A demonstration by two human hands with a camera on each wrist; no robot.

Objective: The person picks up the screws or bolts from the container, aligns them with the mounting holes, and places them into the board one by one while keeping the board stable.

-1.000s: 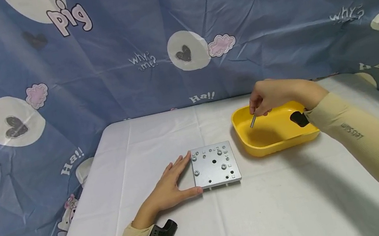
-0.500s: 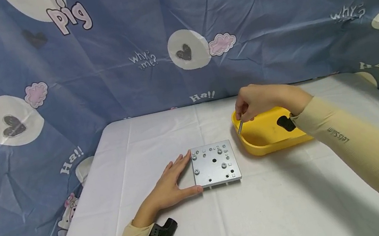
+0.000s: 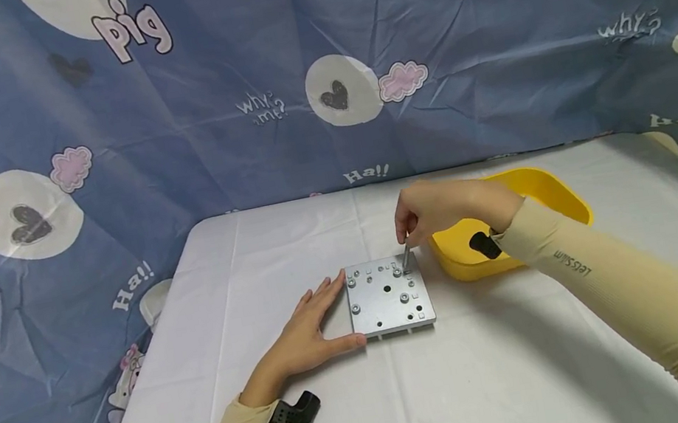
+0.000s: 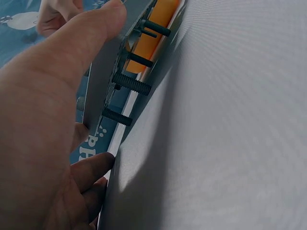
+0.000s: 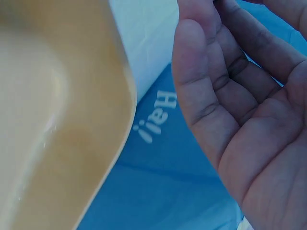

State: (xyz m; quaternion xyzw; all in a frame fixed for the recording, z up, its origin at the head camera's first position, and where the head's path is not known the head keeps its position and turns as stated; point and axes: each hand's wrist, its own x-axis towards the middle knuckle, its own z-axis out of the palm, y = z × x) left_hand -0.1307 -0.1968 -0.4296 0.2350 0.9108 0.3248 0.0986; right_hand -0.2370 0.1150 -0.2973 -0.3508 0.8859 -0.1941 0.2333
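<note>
On my far left the blue printed curtain (image 3: 31, 143) drapes down past the white tablecloth (image 3: 488, 381), and a small black bracket (image 3: 293, 412) sticks out at my left wrist; nothing lies between my hands and the work. My left hand (image 3: 306, 337) lies flat on the cloth, fingers straight and slightly spread, fingertips and thumb touching the left edge of the metal plate (image 3: 388, 297) without curling round it. In the left wrist view I see that thumb (image 4: 72, 52) along the plate's edge and dark threaded screw ends (image 4: 130, 84) poking out beneath the plate, which stands a little off the cloth. The plate is square, matt grey, lying flat near the middle of the table, dotted with small holes, one dark hole near its centre and a few fitted screw heads. Above its far right corner my right hand (image 3: 440, 211) has its fingers curled, pinching a thin grey pin (image 3: 406, 257) that points down, its tip at or just above the plate there; I cannot tell whether it touches. Just right of the plate, partly behind my right wrist, sits the yellow tray (image 3: 552, 194); the part of its inside that I can see, in the right wrist view too (image 5: 57, 120), is bare.
</note>
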